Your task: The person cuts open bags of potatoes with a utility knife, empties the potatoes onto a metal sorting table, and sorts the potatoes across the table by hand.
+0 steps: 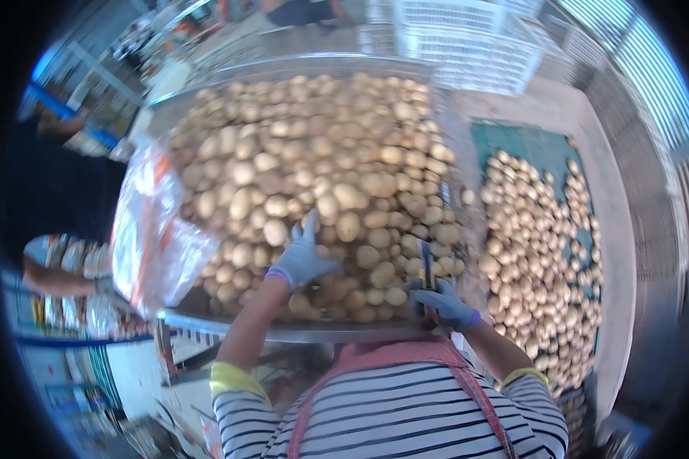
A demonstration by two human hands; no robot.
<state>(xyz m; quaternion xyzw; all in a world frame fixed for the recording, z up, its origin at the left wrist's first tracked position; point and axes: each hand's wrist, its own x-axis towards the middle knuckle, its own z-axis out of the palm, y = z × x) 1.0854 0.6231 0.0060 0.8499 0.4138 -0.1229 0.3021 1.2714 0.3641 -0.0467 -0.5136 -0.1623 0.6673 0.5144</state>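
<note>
A broad metal-rimmed sorting table (241, 331) in front of me is heaped with potatoes (347, 226). My left hand (304, 261), in a pale blue glove, reaches over the near-middle of the heap. Its fingers are spread and hold nothing; whether the fingertips touch the potatoes is blurred. By the table's near right corner, my right hand (446, 304) wears a similar glove. It grips a knife-like tool (426, 258) that points away from me; motion blur hides its exact form.
Another person's gloved hand (112, 290) is beside a clear plastic bag (149, 229) at the table's left edge. More potatoes (528, 252) lie on a green sheet (517, 140) to the right. White plastic crates (465, 49) are stacked beyond the table.
</note>
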